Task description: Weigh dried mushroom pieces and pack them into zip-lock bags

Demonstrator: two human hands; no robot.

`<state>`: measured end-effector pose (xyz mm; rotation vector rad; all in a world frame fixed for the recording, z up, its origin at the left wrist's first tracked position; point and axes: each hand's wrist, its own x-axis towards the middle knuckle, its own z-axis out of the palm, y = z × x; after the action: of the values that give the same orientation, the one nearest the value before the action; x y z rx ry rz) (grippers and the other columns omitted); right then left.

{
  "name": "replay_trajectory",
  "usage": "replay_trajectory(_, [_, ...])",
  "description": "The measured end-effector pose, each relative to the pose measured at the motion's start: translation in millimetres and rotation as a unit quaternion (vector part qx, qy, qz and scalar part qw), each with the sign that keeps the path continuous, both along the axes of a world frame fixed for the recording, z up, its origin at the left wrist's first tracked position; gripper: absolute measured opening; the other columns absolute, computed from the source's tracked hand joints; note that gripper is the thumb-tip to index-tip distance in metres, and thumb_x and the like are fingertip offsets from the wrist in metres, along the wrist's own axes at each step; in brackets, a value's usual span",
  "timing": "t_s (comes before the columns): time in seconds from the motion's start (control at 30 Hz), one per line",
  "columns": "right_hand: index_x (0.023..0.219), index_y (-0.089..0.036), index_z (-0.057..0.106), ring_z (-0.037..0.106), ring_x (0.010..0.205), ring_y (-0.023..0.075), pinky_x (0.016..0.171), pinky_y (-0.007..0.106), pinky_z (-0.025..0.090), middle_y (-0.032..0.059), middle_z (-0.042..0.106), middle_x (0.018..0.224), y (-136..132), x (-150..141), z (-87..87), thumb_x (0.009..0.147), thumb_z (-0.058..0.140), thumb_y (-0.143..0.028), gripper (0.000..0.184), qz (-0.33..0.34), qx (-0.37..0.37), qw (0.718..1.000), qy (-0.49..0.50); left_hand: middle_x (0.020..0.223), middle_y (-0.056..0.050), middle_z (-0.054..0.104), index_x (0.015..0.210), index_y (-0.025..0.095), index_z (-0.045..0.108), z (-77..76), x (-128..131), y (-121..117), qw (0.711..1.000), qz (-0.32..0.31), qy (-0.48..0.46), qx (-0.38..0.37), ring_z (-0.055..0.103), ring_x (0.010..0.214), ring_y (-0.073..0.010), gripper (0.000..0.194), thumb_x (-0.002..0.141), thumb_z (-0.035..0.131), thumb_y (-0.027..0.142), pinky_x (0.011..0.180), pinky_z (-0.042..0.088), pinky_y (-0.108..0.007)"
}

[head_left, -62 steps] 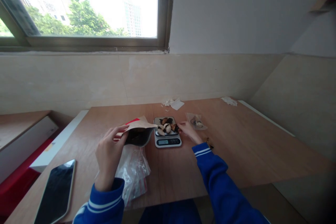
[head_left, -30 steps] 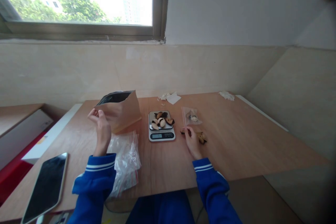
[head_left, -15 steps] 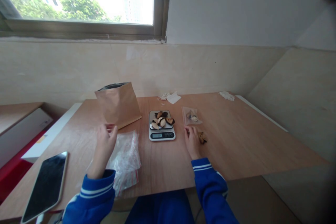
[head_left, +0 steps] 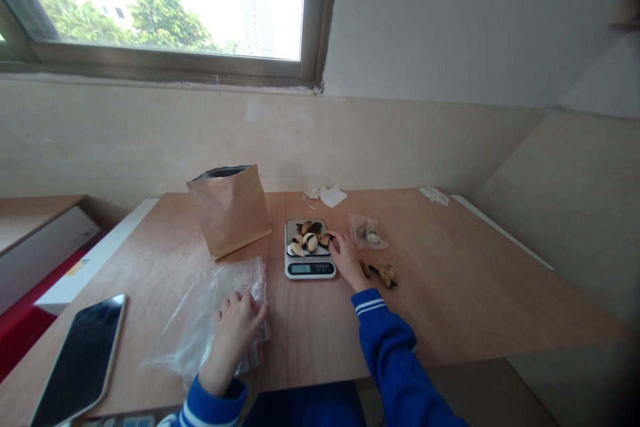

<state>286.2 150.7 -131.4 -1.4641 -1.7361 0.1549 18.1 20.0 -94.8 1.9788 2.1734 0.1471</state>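
A small kitchen scale [head_left: 311, 271] with a lit display stands mid-table. On its metal plate lies a heap of pale and dark-brown dried mushroom pieces [head_left: 311, 241]. My right hand [head_left: 346, 260] reaches to the plate's right edge, its fingertips closed on a brown dried mushroom piece [head_left: 324, 239] there. Over a pile of clear zip bags [head_left: 200, 320], my left hand [head_left: 235, 327] hovers or rests with fingers apart and loosely bent, holding nothing I can see. More brown dried mushroom pieces [head_left: 386, 275] lie on the table by my right wrist.
Behind the zip bags stands an open brown paper pouch [head_left: 233, 213]. A small clear bag with pieces inside [head_left: 369, 232] lies right of the scale. A tablet [head_left: 83, 353] lies at left. Crumpled white paper [head_left: 333, 196] sits along the wall.
My right hand has moved left and up from the table to the scale's edge, uncovering a table piece. My left hand has come down and right from near the pouch to over the zip bags.
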Motion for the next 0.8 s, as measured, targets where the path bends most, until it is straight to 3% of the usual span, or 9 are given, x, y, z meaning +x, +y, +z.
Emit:
replay_trajectory(0.2, [0.102,-0.020,0.067,0.057,0.095,0.0277,0.089,0.045,0.044,0.0112,0.064,0.093,-12.0,-10.9,11.5,0.089,0.046,-0.027,0.026,-0.064,0.009,0.998,-0.023,0.103,-0.014,0.064,0.094,0.017,0.065,1.9,3.8,-1.4,1.000,-0.013,-0.016,0.006,0.058,0.099,-0.0314,0.029,0.093,0.038,0.029,0.081,0.041,-0.042])
replay_trajectory(0.33, [0.102,-0.018,0.064,0.057,0.099,0.0281,0.090,0.044,0.044,0.0136,0.064,0.099,-42.8,-21.2,31.7,0.093,0.041,-0.032,0.029,-0.064,0.032,0.996,0.062,0.093,-0.011,0.064,0.087,0.019,0.060,-2.7,2.5,3.7,0.994,-0.007,-0.084,0.074,0.059,0.092,-0.0286,0.023,0.092,0.038,0.027,0.077,0.042,-0.041])
replay_trajectory(0.4, [0.100,-0.019,0.062,0.060,0.091,0.0248,0.082,0.037,0.047,0.0117,0.065,0.096,-66.6,-36.9,44.4,0.095,0.040,-0.037,0.029,-0.018,0.001,0.992,0.126,0.086,-0.009,0.062,0.082,0.020,0.055,-0.8,6.1,7.2,0.979,-0.028,-0.154,0.132,0.059,0.085,-0.0252,0.022,0.092,0.037,0.026,0.075,0.043,-0.038])
replay_trajectory(0.47, [0.098,-0.021,0.060,0.061,0.075,0.0199,0.067,0.030,0.047,0.0074,0.066,0.090,-91.9,-60.0,55.9,0.096,0.041,-0.043,0.030,0.073,-0.089,0.977,0.180,0.080,-0.006,0.059,0.078,0.021,0.050,5.8,13.3,9.1,0.957,-0.068,-0.220,0.175,0.057,0.078,-0.0219,0.020,0.091,0.036,0.027,0.072,0.044,-0.035])
replay_trajectory(0.53, [0.101,-0.022,0.059,0.061,0.069,0.0181,0.063,0.028,0.046,0.0032,0.066,0.081,-112.7,-85.2,63.5,0.095,0.046,-0.047,0.028,0.138,-0.163,0.955,0.207,0.079,-0.005,0.058,0.078,0.022,0.049,15.7,21.4,8.7,0.943,-0.103,-0.254,0.191,0.056,0.077,-0.0210,0.019,0.091,0.038,0.029,0.073,0.044,-0.035])
replay_trajectory(0.7, [0.085,-0.022,0.057,0.058,0.064,0.0161,0.058,0.025,0.041,0.0004,0.063,0.072,-124.6,-117.7,59.1,0.093,0.048,-0.046,0.027,0.130,-0.171,0.941,0.263,0.082,-0.004,0.060,0.080,0.022,0.053,37.2,21.4,4.7,0.929,-0.119,-0.280,0.212,0.057,0.080,-0.0217,0.020,0.090,0.042,0.035,0.077,0.043,-0.037])
replay_trajectory(0.8, [0.072,-0.022,0.051,0.051,0.055,0.0143,0.052,0.024,0.037,-0.0026,0.054,0.061,-116.0,-111.8,50.8,0.089,0.050,-0.047,0.031,0.093,-0.167,0.934,0.303,0.072,0.000,0.056,0.075,0.023,0.049,43.6,9.0,5.5,0.902,-0.029,-0.344,0.261,0.055,0.071,-0.0189,0.022,0.090,0.040,0.036,0.069,0.042,-0.031])
